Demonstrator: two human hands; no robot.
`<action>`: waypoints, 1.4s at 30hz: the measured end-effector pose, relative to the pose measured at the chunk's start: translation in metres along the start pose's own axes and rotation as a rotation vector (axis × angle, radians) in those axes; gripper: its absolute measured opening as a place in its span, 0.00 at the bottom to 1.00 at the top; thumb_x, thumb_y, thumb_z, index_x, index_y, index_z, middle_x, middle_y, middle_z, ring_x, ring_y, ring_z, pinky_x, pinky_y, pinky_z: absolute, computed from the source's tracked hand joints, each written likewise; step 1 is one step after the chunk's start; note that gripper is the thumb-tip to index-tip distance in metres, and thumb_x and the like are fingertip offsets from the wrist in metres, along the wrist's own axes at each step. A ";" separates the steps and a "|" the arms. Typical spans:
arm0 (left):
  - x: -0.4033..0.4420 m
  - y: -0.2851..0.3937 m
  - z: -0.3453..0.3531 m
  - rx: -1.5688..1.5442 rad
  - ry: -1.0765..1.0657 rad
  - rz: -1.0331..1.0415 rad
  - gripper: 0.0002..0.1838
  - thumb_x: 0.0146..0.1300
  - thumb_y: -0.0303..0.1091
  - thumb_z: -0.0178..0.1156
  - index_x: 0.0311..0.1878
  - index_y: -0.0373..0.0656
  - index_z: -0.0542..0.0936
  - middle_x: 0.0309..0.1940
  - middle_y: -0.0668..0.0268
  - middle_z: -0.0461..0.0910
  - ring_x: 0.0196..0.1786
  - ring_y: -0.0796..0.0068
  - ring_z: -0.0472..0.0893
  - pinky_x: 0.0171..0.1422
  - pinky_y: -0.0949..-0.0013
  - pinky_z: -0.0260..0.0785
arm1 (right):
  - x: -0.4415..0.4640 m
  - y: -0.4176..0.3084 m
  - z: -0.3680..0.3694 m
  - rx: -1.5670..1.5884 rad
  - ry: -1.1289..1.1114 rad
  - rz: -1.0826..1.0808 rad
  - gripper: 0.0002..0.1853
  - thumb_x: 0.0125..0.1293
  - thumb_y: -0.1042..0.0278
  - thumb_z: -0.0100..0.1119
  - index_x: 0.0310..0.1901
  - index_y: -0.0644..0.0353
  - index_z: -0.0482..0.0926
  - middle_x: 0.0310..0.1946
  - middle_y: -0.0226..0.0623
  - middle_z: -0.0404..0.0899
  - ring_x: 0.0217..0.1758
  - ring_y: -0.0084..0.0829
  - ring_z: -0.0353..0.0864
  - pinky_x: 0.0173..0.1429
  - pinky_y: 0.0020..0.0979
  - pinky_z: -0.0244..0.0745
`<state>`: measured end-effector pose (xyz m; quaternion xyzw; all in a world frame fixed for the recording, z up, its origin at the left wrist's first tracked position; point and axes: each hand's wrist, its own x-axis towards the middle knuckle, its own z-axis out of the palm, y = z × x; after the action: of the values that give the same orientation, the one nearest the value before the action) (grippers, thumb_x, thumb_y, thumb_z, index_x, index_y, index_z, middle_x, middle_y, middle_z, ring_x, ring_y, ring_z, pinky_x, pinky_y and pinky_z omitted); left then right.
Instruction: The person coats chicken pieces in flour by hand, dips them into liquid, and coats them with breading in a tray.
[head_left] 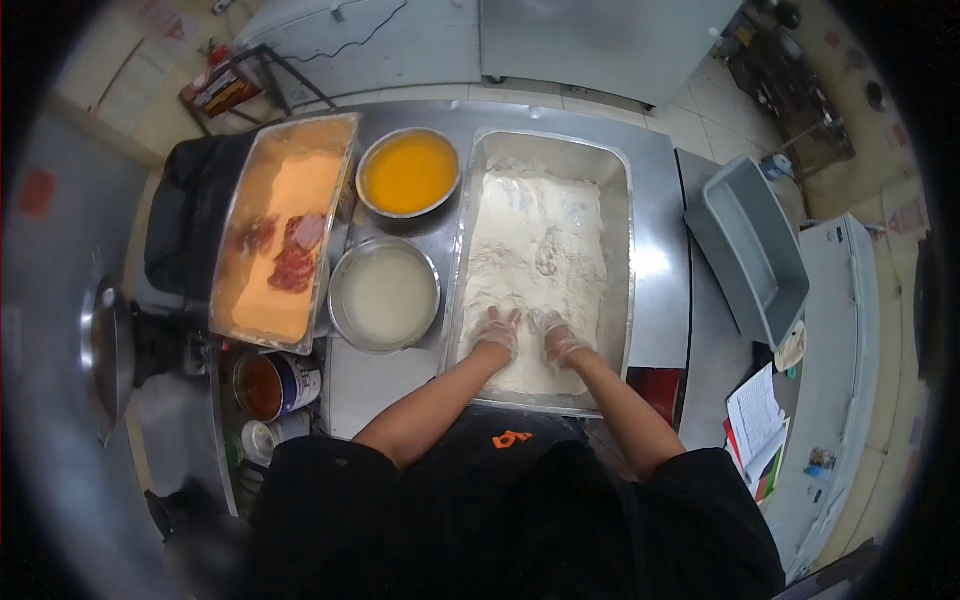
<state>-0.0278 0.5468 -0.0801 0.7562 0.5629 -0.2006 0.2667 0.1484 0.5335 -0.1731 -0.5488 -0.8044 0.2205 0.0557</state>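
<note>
Working flour near the front edge of the tray, apparently, left hand and right hand loosely open, any hold unclear; further pressing calls for level palms

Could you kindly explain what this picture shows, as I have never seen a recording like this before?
There is no machine here: a person works with their own two hands. The one picture comes from a camera worn on the head, looking forward and down, so the forearms reach in from the bottom.

On the steel table stands a deep metal pan of pale, flour-like powder. The left hand and right hand, seemingly in thin clear gloves, press into it side by side. Neither is seen holding a separate object.

Left of the pan are a bowl of yellow-orange liquid and, nearer the person, a bowl of cloudy, whitish liquid. Further left, a long tray holds orange liquid and reddish pieces.
</note>
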 end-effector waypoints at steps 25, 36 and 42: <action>0.014 -0.037 0.019 -0.314 0.060 0.043 0.18 0.57 0.27 0.51 0.52 0.41 0.70 0.43 0.47 0.78 0.49 0.51 0.78 0.50 0.57 0.72 | -0.025 -0.031 -0.080 -0.431 -0.382 -0.019 0.13 0.51 0.66 0.58 0.36 0.64 0.80 0.39 0.46 0.80 0.44 0.41 0.78 0.52 0.33 0.72; 0.067 -0.050 -0.016 0.115 -0.279 0.352 0.25 0.59 0.41 0.54 0.59 0.40 0.70 0.59 0.59 0.72 0.57 0.64 0.75 0.59 0.56 0.68 | 0.073 0.019 -0.147 0.084 -0.519 0.204 0.27 0.55 0.55 0.58 0.57 0.54 0.73 0.48 0.52 0.77 0.49 0.42 0.79 0.51 0.37 0.73; 0.029 -0.007 0.001 0.147 0.087 0.135 0.53 0.49 0.69 0.54 0.69 0.38 0.54 0.63 0.56 0.66 0.65 0.53 0.61 0.67 0.59 0.58 | 0.143 0.003 -0.078 -0.286 0.398 0.695 0.21 0.57 0.49 0.55 0.43 0.57 0.82 0.45 0.46 0.79 0.62 0.47 0.67 0.53 0.45 0.72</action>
<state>-0.0262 0.5691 -0.0992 0.8179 0.5054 -0.1897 0.1988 0.1203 0.6873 -0.1264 -0.8215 -0.5675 0.0020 0.0556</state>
